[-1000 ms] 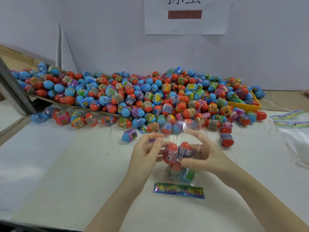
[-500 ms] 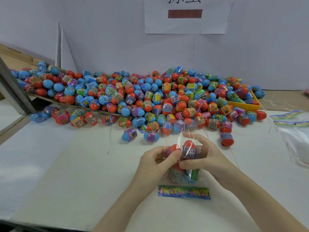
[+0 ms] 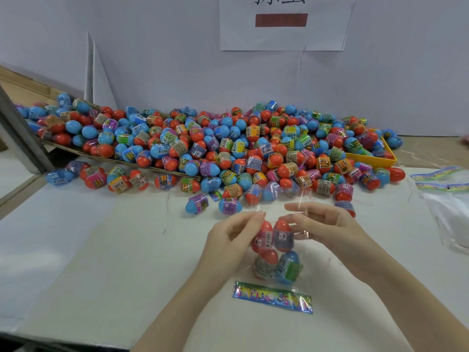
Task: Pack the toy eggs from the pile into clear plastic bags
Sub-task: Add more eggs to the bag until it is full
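Note:
A clear plastic bag [image 3: 276, 252] with a colourful header strip [image 3: 272, 297] lies on the white table in front of me, its open mouth pointing toward the pile. Several toy eggs sit inside it, red ones [image 3: 264, 237] at the top and a blue one [image 3: 289, 268] lower down. My left hand [image 3: 233, 240] pinches the left edge of the bag's mouth. My right hand [image 3: 327, 224] pinches the right edge, its upper fingers stretched out. A large pile of red and blue toy eggs [image 3: 228, 146] spreads across the back of the table.
A yellow tray [image 3: 373, 160] holds eggs at the back right. Spare clear bags with colourful strips [image 3: 449, 196] lie at the right edge. Two loose eggs [image 3: 213, 204] rest just beyond my hands. A slanted board [image 3: 114, 161] carries the pile's left part.
Both hands have drawn apart at the bag's mouth, stretching it wider, after coming close together over the top eggs half a second ago. The bag has stayed in place.

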